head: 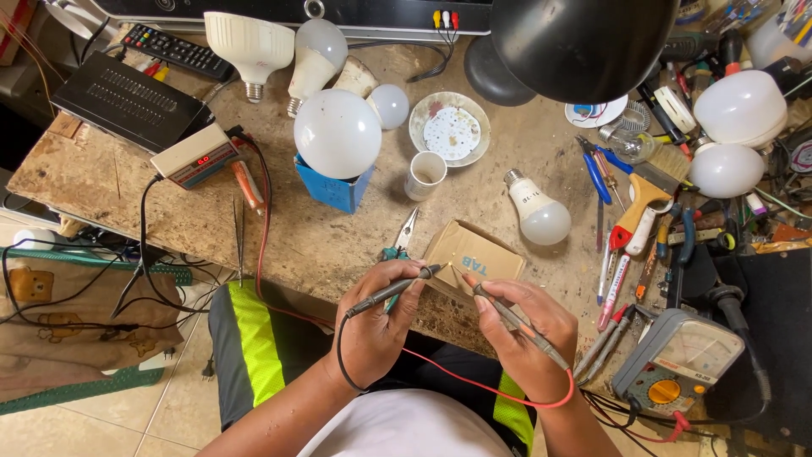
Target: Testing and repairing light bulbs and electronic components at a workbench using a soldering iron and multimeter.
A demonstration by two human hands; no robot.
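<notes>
My left hand (376, 317) grips a black test probe (397, 288) with a black lead, its tip pointing right. A second probe (516, 323) with a red lead (474, 382) is in my right hand (524, 334), its tip pointing up-left. The two tips almost meet above a small cardboard box (474, 254) at the bench's near edge. The leads run to an analog multimeter (681, 360) at the lower right.
The worn wooden bench (321, 228) carries several white bulbs (337, 134), a loose bulb (539, 211), a white cup (425, 173), a plate (450, 129), pliers (402, 241), a small meter box (196, 156), hand tools (634, 220) and a black lamp shade (584, 42).
</notes>
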